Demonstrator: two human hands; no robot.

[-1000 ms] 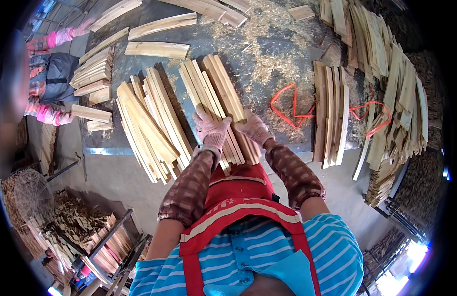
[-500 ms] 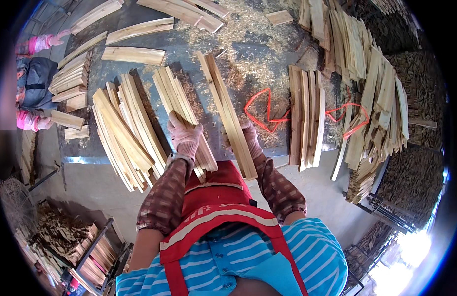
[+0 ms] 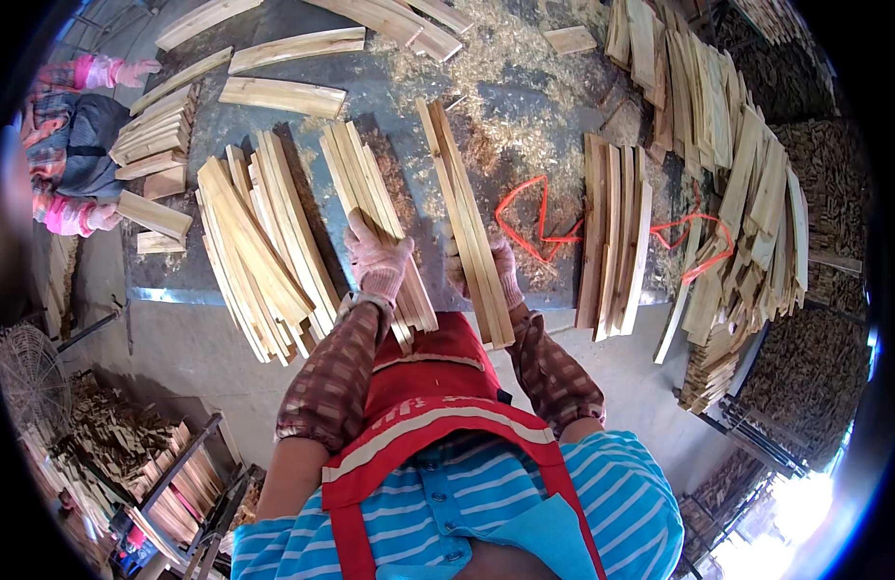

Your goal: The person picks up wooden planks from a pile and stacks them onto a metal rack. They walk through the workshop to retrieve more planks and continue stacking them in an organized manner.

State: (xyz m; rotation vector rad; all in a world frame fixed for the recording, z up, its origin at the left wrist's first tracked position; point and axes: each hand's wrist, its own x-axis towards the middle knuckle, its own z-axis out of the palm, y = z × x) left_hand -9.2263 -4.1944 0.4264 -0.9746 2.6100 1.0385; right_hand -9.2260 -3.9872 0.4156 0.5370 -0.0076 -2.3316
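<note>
Far left: another person (image 3: 66, 145) in pink gloves and patterned sleeves, at the table's edge, next to a short stack of wood blocks (image 3: 153, 145).

On the grey table (image 3: 370, 97), scattered with sawdust: loose planks (image 3: 283, 95) along the top, then a wide fan of pale wood slats (image 3: 254, 246) spread at a slant, its lower ends hanging over the table's near edge.

Just right of that fan, a smaller bundle of slats (image 3: 375, 208) — left hand (image 3: 375, 261) in a pink work glove resting on top of it, fingers curled over the wood, gripping the bundle near its lower end. Patterned sleeve and red apron below.

Next, a narrow stack of long slats (image 3: 462, 208) lifted at an angle, upper end over the middle of the table, lower end reaching down to the apron. Right hand (image 3: 501, 275), gloved too, closed around this stack from the right side, mostly hidden behind the wood — fingers wrapped on its edge, exact grip hard to tell.

Right of the hands: a loop of red cord (image 3: 534, 213) lying flat on the table, apart from both bundles. Beyond it, a tidy upright row of slats (image 3: 617, 232), a second red cord (image 3: 699, 237), then big heaps of slats (image 3: 747, 174) piled along the far right.
</note>
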